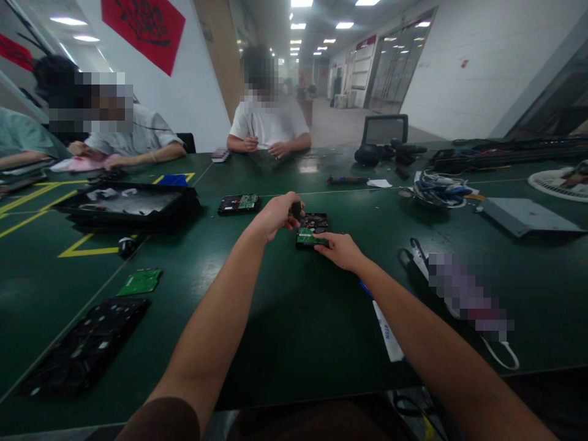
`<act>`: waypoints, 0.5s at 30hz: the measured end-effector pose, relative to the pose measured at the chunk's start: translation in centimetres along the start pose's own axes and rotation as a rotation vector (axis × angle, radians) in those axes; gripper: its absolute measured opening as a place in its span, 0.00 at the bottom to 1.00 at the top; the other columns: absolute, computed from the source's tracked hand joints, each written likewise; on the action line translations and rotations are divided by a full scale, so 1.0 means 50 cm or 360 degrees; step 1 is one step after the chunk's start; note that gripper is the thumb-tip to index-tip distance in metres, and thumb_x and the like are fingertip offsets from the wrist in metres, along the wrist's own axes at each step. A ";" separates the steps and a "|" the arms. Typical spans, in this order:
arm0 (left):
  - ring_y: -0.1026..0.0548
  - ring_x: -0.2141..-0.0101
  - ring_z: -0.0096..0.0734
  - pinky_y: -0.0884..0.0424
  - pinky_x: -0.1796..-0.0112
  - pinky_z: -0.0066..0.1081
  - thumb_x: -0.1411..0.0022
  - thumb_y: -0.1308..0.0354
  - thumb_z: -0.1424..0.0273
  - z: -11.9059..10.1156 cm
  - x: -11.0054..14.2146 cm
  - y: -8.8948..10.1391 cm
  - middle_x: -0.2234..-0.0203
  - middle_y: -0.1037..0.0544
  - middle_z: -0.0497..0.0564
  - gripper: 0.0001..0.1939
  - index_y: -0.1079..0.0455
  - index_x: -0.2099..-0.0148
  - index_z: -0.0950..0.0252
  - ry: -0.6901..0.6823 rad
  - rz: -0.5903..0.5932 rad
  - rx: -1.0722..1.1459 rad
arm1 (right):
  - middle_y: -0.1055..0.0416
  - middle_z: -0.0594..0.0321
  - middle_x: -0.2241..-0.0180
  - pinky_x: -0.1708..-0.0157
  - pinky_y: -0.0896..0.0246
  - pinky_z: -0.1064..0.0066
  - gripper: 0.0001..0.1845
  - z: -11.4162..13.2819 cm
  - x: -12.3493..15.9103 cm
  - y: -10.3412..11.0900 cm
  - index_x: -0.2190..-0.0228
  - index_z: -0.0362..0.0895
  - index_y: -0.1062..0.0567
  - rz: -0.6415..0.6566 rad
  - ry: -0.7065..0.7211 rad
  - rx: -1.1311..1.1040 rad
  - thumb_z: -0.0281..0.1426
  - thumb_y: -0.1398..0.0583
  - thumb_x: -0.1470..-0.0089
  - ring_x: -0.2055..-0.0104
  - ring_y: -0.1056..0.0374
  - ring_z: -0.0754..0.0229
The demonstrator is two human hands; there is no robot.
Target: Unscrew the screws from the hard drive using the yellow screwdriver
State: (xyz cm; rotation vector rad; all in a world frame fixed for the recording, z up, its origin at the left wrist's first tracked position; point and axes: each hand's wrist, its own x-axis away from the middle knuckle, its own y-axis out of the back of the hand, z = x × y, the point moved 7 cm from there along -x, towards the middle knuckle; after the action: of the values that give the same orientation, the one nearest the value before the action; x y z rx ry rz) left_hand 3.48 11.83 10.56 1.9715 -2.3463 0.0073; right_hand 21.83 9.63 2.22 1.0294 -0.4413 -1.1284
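A hard drive (318, 222) with a green circuit board (305, 236) on its near part lies on the green table in front of me. My left hand (278, 215) is over its far left corner, fingers closed round a small dark object (296, 211) whose kind I cannot make out. At the near right edge of the drive, my right hand (340, 249) grips it, with fingers resting on the board side. Farther left lies a second hard drive (238, 204), its circuit board facing up.
Stacked black trays (133, 205) stand left, beyond a loose green circuit board (140, 281) and a black casing (87, 346). On the right are a cable bundle (441, 188), a grey metal box (530, 215) and a pouch with a strap (468, 291). People sit across the table.
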 end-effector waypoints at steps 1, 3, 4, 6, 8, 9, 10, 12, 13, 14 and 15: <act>0.26 0.79 0.30 0.36 0.79 0.29 0.40 0.45 0.59 0.002 0.000 -0.001 0.66 0.20 0.58 0.14 0.28 0.63 0.66 0.0023 0.0006 0.0029 | 0.29 0.67 0.74 0.68 0.46 0.70 0.23 0.000 0.000 -0.001 0.43 0.51 0.23 -0.0001 -0.0001 0.0002 0.41 0.37 0.37 0.73 0.37 0.63; 0.25 0.78 0.31 0.35 0.79 0.29 0.40 0.46 0.59 0.004 0.000 -0.001 0.66 0.19 0.58 0.14 0.29 0.63 0.65 0.0048 -0.0006 0.0069 | 0.28 0.67 0.74 0.67 0.45 0.70 0.22 -0.001 -0.001 -0.002 0.43 0.52 0.23 -0.0004 -0.0011 0.0005 0.41 0.36 0.37 0.73 0.37 0.63; 0.25 0.78 0.31 0.35 0.78 0.29 0.40 0.46 0.59 0.003 -0.001 0.000 0.67 0.19 0.58 0.14 0.29 0.63 0.65 0.0039 -0.0022 0.0062 | 0.28 0.67 0.73 0.67 0.44 0.70 0.22 -0.002 -0.001 -0.002 0.43 0.52 0.23 -0.0008 -0.0017 0.0008 0.41 0.36 0.37 0.73 0.36 0.63; 0.25 0.77 0.30 0.35 0.77 0.29 0.40 0.46 0.59 -0.001 -0.001 0.005 0.67 0.20 0.57 0.14 0.27 0.63 0.65 -0.0012 -0.0065 0.0002 | 0.28 0.67 0.73 0.66 0.44 0.69 0.22 -0.004 -0.002 -0.003 0.43 0.52 0.23 -0.0013 -0.0024 0.0013 0.41 0.37 0.37 0.72 0.36 0.63; 0.26 0.78 0.29 0.35 0.78 0.29 0.40 0.46 0.60 -0.005 0.000 0.007 0.68 0.21 0.57 0.15 0.25 0.63 0.65 -0.0061 -0.0081 -0.0066 | 0.28 0.67 0.73 0.66 0.44 0.69 0.22 -0.005 -0.002 -0.003 0.43 0.52 0.23 -0.0007 -0.0026 0.0015 0.41 0.37 0.37 0.73 0.36 0.62; 0.27 0.78 0.29 0.36 0.78 0.29 0.40 0.46 0.60 -0.006 0.000 0.007 0.69 0.21 0.57 0.15 0.25 0.63 0.65 -0.0068 -0.0077 -0.0078 | 0.28 0.67 0.73 0.66 0.44 0.69 0.22 -0.005 -0.002 -0.003 0.43 0.52 0.23 -0.0007 -0.0029 0.0015 0.41 0.37 0.38 0.73 0.36 0.62; 0.27 0.79 0.29 0.37 0.78 0.29 0.40 0.46 0.61 -0.005 0.000 0.006 0.68 0.21 0.57 0.14 0.25 0.64 0.65 -0.0056 -0.0063 -0.0066 | 0.28 0.67 0.74 0.67 0.44 0.69 0.23 -0.005 -0.002 -0.003 0.43 0.52 0.23 -0.0002 -0.0029 0.0012 0.41 0.36 0.38 0.73 0.36 0.62; 0.27 0.79 0.30 0.37 0.79 0.30 0.41 0.46 0.61 0.001 0.000 0.000 0.67 0.20 0.58 0.13 0.27 0.64 0.65 0.0002 -0.0014 0.0001 | 0.29 0.67 0.74 0.68 0.45 0.70 0.23 -0.005 -0.001 -0.003 0.42 0.52 0.24 0.0008 -0.0029 0.0002 0.41 0.36 0.38 0.72 0.36 0.62; 0.27 0.79 0.31 0.37 0.80 0.31 0.41 0.46 0.60 0.004 -0.001 -0.002 0.67 0.20 0.59 0.13 0.28 0.64 0.65 0.0031 0.0002 0.0038 | 0.29 0.67 0.74 0.69 0.45 0.70 0.23 -0.004 -0.001 -0.003 0.42 0.51 0.24 0.0013 -0.0028 -0.0003 0.41 0.36 0.37 0.72 0.36 0.62; 0.26 0.79 0.32 0.37 0.80 0.31 0.40 0.46 0.60 0.006 -0.001 -0.003 0.66 0.20 0.59 0.13 0.29 0.64 0.65 0.0053 0.0011 0.0067 | 0.29 0.67 0.74 0.69 0.46 0.70 0.23 -0.004 -0.001 -0.003 0.42 0.51 0.24 0.0017 -0.0025 -0.0008 0.41 0.37 0.37 0.72 0.36 0.62; 0.26 0.79 0.32 0.36 0.79 0.31 0.40 0.46 0.59 0.007 -0.002 -0.003 0.66 0.20 0.59 0.13 0.29 0.65 0.64 0.0061 0.0009 0.0081 | 0.29 0.68 0.74 0.69 0.46 0.70 0.23 -0.004 0.000 -0.003 0.42 0.51 0.24 0.0021 -0.0020 -0.0013 0.41 0.37 0.37 0.73 0.36 0.62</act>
State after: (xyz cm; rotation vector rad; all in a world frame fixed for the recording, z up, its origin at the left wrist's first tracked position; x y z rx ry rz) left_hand 3.63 11.89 10.20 1.9687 -2.3506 0.1054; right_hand 21.89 9.72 2.01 1.0113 -0.4526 -1.1250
